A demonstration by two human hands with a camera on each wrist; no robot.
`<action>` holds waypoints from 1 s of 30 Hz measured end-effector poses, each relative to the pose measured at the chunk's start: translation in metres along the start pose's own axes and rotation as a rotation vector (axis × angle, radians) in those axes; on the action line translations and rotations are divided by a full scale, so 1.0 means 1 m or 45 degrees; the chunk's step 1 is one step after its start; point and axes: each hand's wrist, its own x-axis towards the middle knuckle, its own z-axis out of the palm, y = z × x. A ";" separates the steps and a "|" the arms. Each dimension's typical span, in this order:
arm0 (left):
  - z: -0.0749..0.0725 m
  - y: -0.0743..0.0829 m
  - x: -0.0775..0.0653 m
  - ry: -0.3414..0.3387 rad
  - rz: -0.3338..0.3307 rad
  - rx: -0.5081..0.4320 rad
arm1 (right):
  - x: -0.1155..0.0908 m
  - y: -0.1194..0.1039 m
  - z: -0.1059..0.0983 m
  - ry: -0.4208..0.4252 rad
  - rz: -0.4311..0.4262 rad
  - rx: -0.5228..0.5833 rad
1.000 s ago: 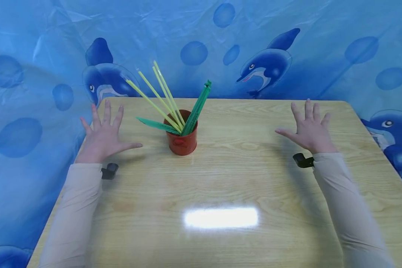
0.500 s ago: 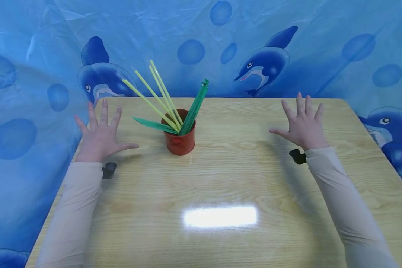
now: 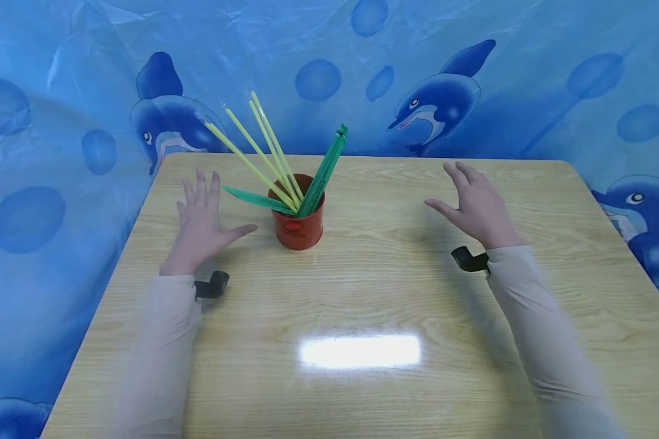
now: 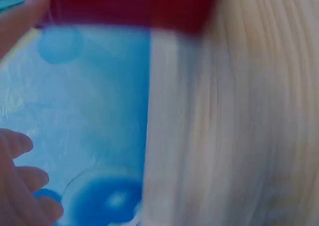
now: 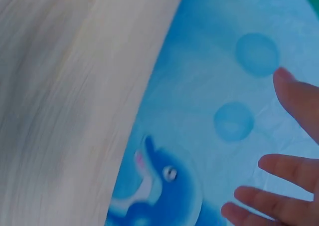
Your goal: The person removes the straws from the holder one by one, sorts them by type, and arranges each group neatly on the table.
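Observation:
A small red bucket [image 3: 299, 233] stands on the table, left of the middle. Several yellow straws [image 3: 252, 161] in clear wrappers lean out of it to the left. Two green-wrapped pieces lean out too, one upright to the right [image 3: 325, 174], one low to the left. My left hand [image 3: 200, 228], fingers spread, hovers left of the bucket with the thumb toward it. Part of the bucket [image 4: 124, 4] fills the top of the left wrist view. Farther off on the right, my right hand [image 3: 478, 207] hangs over the table, fingers extended. Both hands hold nothing.
The wood-grained table [image 3: 373, 286] runs to a far edge against a blue sheet [image 3: 318, 36] printed with dolphins. A bright light reflection [image 3: 359, 352] lies on the tabletop. Black wrist mounts [image 3: 469, 259] stick inward from both sleeves.
My left hand has moved right, toward the bucket. My right hand has shifted left and turned inward, its fingers closer together. The bucket stays in place.

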 end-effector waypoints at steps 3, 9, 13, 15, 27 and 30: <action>0.022 0.014 0.003 0.038 0.008 -0.263 | 0.006 -0.020 0.008 0.075 -0.035 0.107; 0.055 0.041 0.008 0.086 -0.077 -0.691 | 0.021 -0.066 0.030 0.230 -0.126 0.337; 0.067 0.050 0.010 0.157 -0.043 -0.860 | 0.031 -0.096 0.042 0.274 -0.169 0.528; 0.073 0.052 0.013 0.192 0.004 -0.943 | 0.036 -0.108 0.048 0.284 -0.190 0.654; 0.094 0.052 0.016 0.293 0.074 -1.091 | 0.052 -0.150 0.100 0.291 -0.007 1.458; 0.093 0.052 0.018 0.329 0.088 -1.094 | 0.057 -0.153 0.098 0.342 -0.007 1.446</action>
